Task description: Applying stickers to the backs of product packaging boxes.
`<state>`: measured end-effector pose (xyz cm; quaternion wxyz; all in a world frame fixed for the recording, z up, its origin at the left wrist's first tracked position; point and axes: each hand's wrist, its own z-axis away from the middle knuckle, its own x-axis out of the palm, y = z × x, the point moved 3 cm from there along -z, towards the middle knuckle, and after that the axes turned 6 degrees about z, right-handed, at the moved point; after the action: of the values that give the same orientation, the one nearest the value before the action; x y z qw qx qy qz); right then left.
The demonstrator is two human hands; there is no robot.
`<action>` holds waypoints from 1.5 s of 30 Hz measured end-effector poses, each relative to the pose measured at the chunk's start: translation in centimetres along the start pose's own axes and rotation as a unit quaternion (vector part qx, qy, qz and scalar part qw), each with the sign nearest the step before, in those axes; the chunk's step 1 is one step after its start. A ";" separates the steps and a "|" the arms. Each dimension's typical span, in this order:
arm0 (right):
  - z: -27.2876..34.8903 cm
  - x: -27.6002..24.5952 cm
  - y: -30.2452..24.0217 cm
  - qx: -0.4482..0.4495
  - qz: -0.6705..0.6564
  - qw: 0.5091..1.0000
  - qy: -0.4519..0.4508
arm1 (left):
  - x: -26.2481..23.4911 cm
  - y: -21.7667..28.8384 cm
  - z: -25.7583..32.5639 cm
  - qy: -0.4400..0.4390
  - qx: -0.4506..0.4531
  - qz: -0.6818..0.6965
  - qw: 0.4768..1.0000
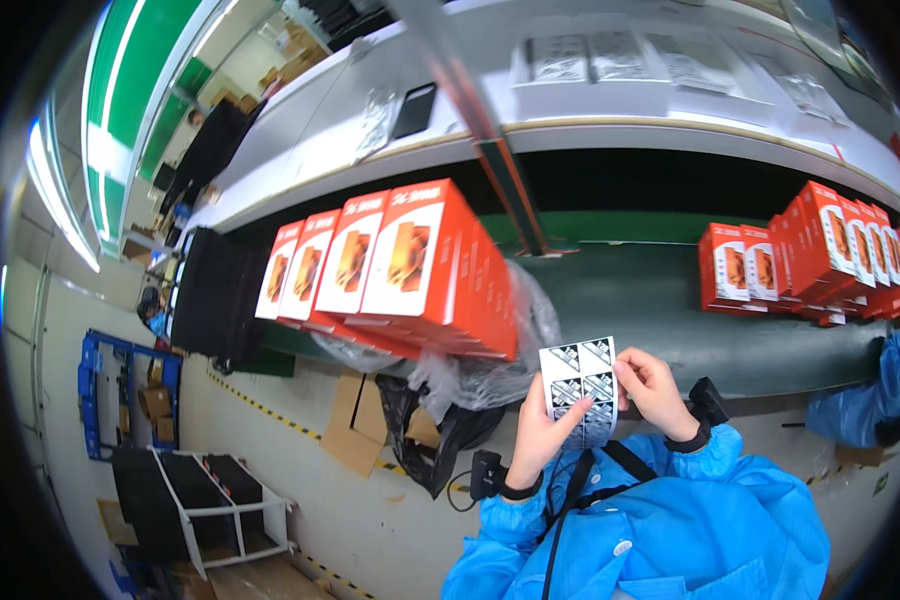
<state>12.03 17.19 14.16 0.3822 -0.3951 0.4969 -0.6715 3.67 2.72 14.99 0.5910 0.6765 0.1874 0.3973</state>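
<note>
A strip of black-and-white labels (597, 388) is held up in front of my chest, its lower part curling like a roll. My left hand (542, 436) grips the strip from its left side, the thumb lying across the front. At the right edge, my right hand (656, 393) has thumb and fingers pinched against the strip; whether a single label is between them cannot be made out. Ahead and to the left, several red-and-white boxes (407, 262) stand stacked on the green work surface (620, 300), with clear plastic film (533, 310) around them.
More red boxes (820, 250) are stacked at the right, near another person's blue sleeve (875, 395). A metal post (500, 170) rises by the raised white shelf (590, 105). On the floor lie a black plastic bag (420, 440) and cardboard (353, 430). A white-framed cart (215, 510) stands lower left.
</note>
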 end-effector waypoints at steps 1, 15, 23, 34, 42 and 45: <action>-0.2 1.8 -0.7 -0.022 0.037 0.999 0.013 | -1.5 0.6 1.0 0.039 -0.006 0.003 0.999; -3.7 15.4 -6.6 -0.330 0.346 0.863 -0.164 | -12.0 8.2 5.4 0.173 0.142 -0.257 0.940; -8.5 17.6 -9.3 -0.275 0.352 0.873 -0.197 | -13.4 11.8 0.8 0.128 0.178 -0.327 0.919; -18.8 22.7 -13.8 -0.133 0.361 0.909 -0.161 | -25.8 14.1 -4.5 0.186 0.172 -0.275 0.927; -23.6 23.0 -12.7 0.068 0.399 0.904 -0.139 | -30.4 14.1 -7.4 0.140 0.179 -0.253 0.940; -23.8 23.1 -12.5 0.077 0.412 0.899 -0.128 | -31.2 13.9 -7.8 0.121 0.189 -0.277 0.934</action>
<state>-20.28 7.62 25.18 0.7146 -0.2069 0.5087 -0.4335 -24.38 -17.97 18.22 0.5119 0.6438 0.5089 0.2541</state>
